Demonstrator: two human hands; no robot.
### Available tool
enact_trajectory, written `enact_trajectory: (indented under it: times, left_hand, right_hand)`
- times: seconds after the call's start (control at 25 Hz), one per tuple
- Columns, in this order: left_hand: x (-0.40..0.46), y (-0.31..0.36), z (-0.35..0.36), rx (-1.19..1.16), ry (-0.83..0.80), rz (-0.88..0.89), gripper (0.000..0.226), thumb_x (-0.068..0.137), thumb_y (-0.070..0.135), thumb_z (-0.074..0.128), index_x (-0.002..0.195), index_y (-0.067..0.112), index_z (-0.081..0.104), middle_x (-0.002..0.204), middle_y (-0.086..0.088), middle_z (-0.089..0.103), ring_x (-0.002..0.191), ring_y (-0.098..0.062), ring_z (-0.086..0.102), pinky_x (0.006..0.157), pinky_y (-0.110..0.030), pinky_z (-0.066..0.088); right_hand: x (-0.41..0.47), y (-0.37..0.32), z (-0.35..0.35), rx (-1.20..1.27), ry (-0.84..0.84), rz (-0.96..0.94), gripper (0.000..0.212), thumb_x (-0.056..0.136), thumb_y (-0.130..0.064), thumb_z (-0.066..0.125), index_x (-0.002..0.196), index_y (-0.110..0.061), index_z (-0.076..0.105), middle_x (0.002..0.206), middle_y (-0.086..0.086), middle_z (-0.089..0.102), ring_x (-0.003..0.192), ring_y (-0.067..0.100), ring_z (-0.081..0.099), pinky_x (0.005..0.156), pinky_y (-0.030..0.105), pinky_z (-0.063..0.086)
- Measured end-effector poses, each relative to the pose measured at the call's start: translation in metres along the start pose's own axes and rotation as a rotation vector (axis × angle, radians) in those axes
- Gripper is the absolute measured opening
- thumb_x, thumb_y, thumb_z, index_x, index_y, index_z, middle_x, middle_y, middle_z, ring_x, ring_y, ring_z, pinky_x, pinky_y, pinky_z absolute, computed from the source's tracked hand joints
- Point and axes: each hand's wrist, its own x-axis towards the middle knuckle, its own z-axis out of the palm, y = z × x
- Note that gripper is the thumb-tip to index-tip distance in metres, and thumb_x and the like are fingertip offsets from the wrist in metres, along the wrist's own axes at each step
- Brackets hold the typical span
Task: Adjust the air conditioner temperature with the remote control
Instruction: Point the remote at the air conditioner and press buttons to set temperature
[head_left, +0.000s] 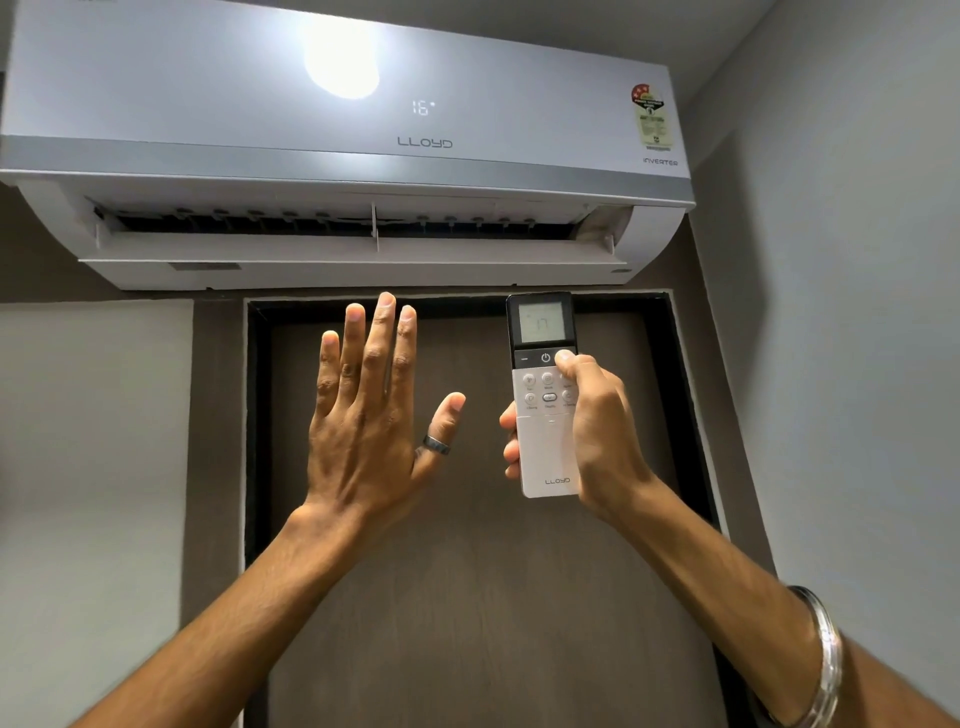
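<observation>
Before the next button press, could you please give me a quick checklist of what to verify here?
1. Remote control held firmly in right hand: ok.
2. Thumb on the button right of the power key: ok; its label is covered, cannot tell.
3. Remote aimed up toward the air conditioner: ok.
4. Remote screen and unit display agree: not ok, remote looks like 17, unit shows 16.
5. Vent flap open: ok.
6. Left hand clear of the remote: ok, open and raised beside it.

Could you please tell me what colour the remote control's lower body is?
White, with a black upper section around the screen; the remote control shows in the head view.
</observation>
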Motion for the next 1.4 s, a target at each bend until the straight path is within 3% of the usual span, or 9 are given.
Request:
enact_trajectory:
  times: [0.2, 0.52, 0.92, 1.4]
  left_hand:
    - [0.0018, -0.0016, -0.0026, 0.007, 0.009, 0.007, 0.084, 0.102, 0.062, 0.032, 0.161, 0.004, 0.021, 0.171, -0.019, 0.014, 0.159, -0.039, 0.008, 0.13, -0.054, 0.007]
    - [0.0006, -0.0004, -0.0038, 0.009, 0.011, 0.004, 0.084, 0.101, 0.061, 0.034, 0.161, 0.004, 0.021, 0.171, -0.019, 0.014, 0.159, -0.041, 0.008, 0.129, -0.054, 0.007]
    - [-0.0004, -0.0004, 0.0029, 0.012, 0.022, 0.009, 0.083, 0.102, 0.06, 0.034, 0.162, 0.004, 0.021, 0.171, -0.019, 0.013, 0.159, -0.04, 0.008, 0.13, -0.054, 0.006]
    - [0.0011, 0.0003, 0.0051, 0.002, 0.018, 0.011, 0.083, 0.101, 0.06, 0.035, 0.162, 0.004, 0.021, 0.171, -0.019, 0.013, 0.159, -0.04, 0.008, 0.13, -0.056, 0.008]
  right_hand:
    - [0.0019, 0.0036, 0.0006, 0.017, -0.007, 0.007, 0.06, 0.106, -0.048, 0.035, 0.122, 0.005, 0.058, 0.07, 0.007, 0.077, 0.053, 0.024, 0.073, 0.05, 0.034, 0.062]
    - [0.0023, 0.0023, 0.0015, -0.04, 0.038, -0.036, 0.052, 0.111, -0.04, 0.033, 0.12, 0.004, 0.058, 0.069, 0.008, 0.076, 0.05, 0.024, 0.072, 0.046, 0.033, 0.061]
    - [0.005, 0.0046, -0.0016, -0.023, 0.013, -0.043, 0.059, 0.105, -0.05, 0.036, 0.123, 0.001, 0.059, 0.075, 0.008, 0.077, 0.055, 0.022, 0.074, 0.05, 0.032, 0.061]
    - [0.0062, 0.0053, -0.0044, -0.048, 0.04, -0.057, 0.05, 0.111, -0.042, 0.033, 0.121, 0.0, 0.059, 0.08, 0.014, 0.075, 0.053, 0.022, 0.073, 0.049, 0.032, 0.061]
